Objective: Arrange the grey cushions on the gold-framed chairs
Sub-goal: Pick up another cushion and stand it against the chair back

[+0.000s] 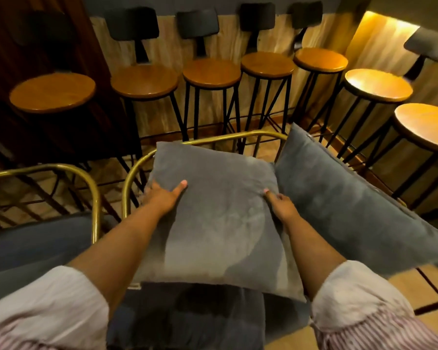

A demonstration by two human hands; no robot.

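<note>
A square grey cushion (220, 218) leans against the curved back of the gold-framed chair (228, 138) in front of me. My left hand (162, 195) grips its left edge with the thumb on the front face. My right hand (282, 204) pinches its right edge. A second grey cushion (352, 205) stands tilted to the right, touching the first and resting on the chair's right side. The chair's dark grey seat pad (187, 317) shows below the held cushion. Another gold-framed chair (86, 180) with a grey seat (36, 248) stands to the left.
A row of several bar stools with round wooden seats (211, 73) and black legs lines the wooden wall behind the chairs. More stools (425, 128) curve around on the right. The floor is light tile.
</note>
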